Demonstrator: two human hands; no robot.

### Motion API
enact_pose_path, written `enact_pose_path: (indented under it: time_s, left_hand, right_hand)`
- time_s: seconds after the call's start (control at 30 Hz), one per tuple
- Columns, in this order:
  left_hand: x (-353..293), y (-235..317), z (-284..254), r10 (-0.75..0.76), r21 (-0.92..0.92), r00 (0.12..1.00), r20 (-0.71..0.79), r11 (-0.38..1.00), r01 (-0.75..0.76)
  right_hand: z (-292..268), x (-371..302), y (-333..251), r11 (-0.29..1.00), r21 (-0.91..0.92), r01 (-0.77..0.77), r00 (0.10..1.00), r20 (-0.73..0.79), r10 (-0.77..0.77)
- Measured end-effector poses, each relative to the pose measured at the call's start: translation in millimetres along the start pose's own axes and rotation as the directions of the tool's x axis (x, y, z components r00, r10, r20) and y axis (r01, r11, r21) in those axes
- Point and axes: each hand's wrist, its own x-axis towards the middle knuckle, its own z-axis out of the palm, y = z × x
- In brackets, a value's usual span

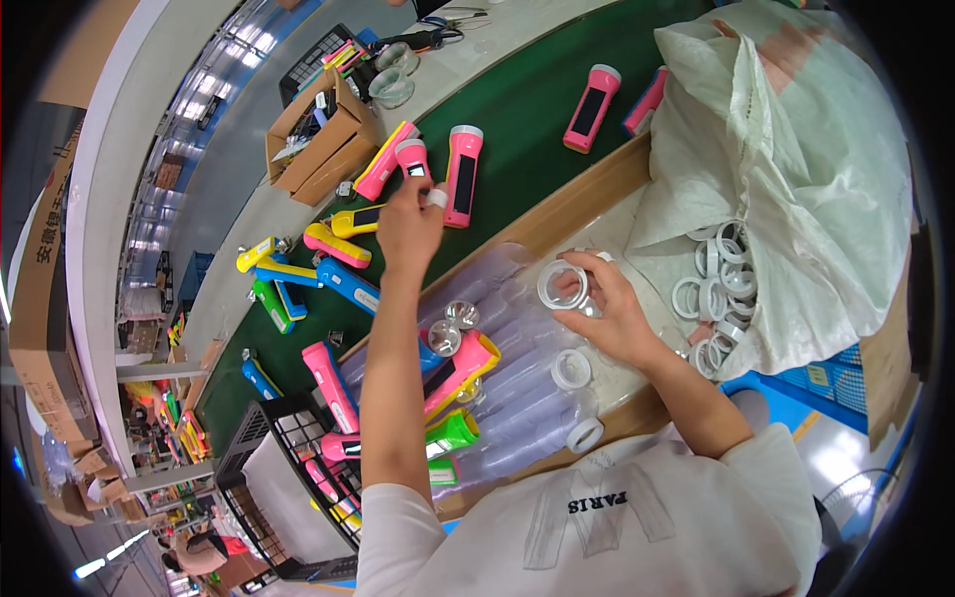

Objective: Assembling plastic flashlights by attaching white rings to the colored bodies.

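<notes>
My left hand (410, 227) reaches over the green belt, its fingers closed around the lower part of a pink flashlight (411, 152) with a white rim. A small white piece (436, 198) shows at its fingertips; I cannot tell what it is. Right beside it lies a larger pink flashlight (462, 179) with a dark panel, and a pink and yellow one (386, 159) is on the other side. In my right hand (619, 316) is a white ring (562, 286), pinched at its edge above the clear plastic sleeves (512, 373).
Loose white rings (713, 298) spill from a woven white sack (786, 199) at right. Yellow, blue and green flashlights (288, 271) lie on the green belt (517, 129). A cardboard box (333, 149) stands beyond it; a black crate (261, 438) is at lower left. Shiny reflector cups (445, 338) rest near the sleeves.
</notes>
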Motion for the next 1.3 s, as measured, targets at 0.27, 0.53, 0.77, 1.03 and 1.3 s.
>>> enact_pose_path:
  time_s: [0.27, 0.53, 0.77, 1.03, 1.3]
  left_hand:
    - [80, -111, 58, -0.076, 0.446, 0.993, -0.095, 0.888, 0.111]
    - [90, -95, 37, -0.360, 0.643, 0.926, 0.116, 0.737, 0.206]
    - [26, -131, -8, -0.149, 0.517, 0.980, 0.134, 0.854, 0.059]
    - [-59, 15, -104, -0.278, -0.942, 0.933, 0.229, 0.177, 0.284]
    - [-137, 88, -82, 0.054, -0.954, 0.954, 0.296, 0.063, 0.293]
  right_hand:
    - [0, 10, 5, 0.983, 0.182, -0.036, 0.999, 0.043, 0.029]
    - [-10, 16, 5, 0.953, 0.290, -0.093, 0.996, 0.038, 0.086]
    - [-9, 14, -5, 0.934, 0.346, -0.092, 0.995, 0.068, 0.073]
    - [-6, 5, -4, 0.951, 0.308, -0.029, 0.998, 0.064, 0.010]
    - [2, -11, -27, 0.889, 0.458, -0.011, 0.991, 0.125, -0.052]
